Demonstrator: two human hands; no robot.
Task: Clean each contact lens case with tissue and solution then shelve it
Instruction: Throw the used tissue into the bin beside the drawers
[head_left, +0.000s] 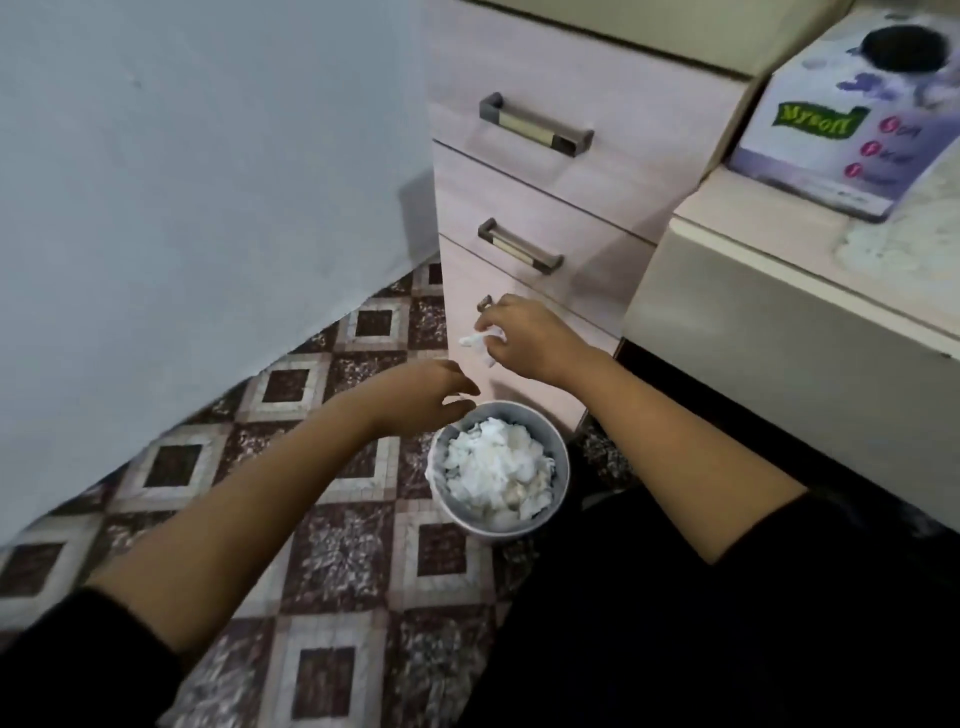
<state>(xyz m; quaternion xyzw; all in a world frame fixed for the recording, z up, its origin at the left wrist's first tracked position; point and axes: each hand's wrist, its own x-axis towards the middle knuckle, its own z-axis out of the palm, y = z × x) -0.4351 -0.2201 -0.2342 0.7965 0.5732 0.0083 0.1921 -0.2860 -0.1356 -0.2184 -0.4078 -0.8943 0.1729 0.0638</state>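
Leftmost stood a pale blue wall over a brown-and-cream tiled floor, neither part of the job. The left hand reached forward just above the near-left rim of the waste bin, its fingers loosely extended and apparently holding nothing. The bin was heaped with used white tissues. Above it and a little further away, a crumpled tissue hung pinched in the curled fingertips of the right hand, in front of the bottom drawer of the drawer unit, whose handle peeped out just beyond the knuckles. The step in hand looked like discarding the spent tissue after a wipe. The next move would probably call for carrying the pinch over the bin's mouth and letting go, since the wad hung slightly beyond its far rim. No contact lens case, solution bottle or shelf showed anywhere in view, so where the case lay relative to either hand could not be told. Far right, a Mysoft tissue box sat on the desk, well apart from both hands.
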